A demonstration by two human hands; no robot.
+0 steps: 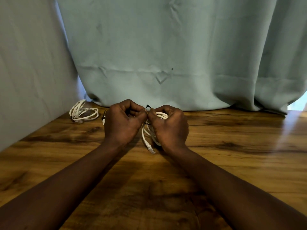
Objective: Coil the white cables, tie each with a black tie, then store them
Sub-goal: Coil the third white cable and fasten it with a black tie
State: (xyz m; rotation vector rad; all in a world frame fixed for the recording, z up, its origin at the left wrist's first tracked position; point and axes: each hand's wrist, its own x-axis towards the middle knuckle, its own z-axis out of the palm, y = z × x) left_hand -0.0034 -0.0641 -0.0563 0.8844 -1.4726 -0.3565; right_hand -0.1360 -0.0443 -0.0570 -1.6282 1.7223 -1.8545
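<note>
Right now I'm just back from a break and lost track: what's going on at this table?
A person is tying up a coiled white cable at the wooden table. The right hand grips the coil while the left hand pinches a black tie looped round it. Whether the tie is fastened yet cannot be told. The cable's connector sticks out below the hands. A second coil lies on the table at the far left, near the curtain.

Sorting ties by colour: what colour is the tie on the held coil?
Black; the tie shows best in the head view.
</note>
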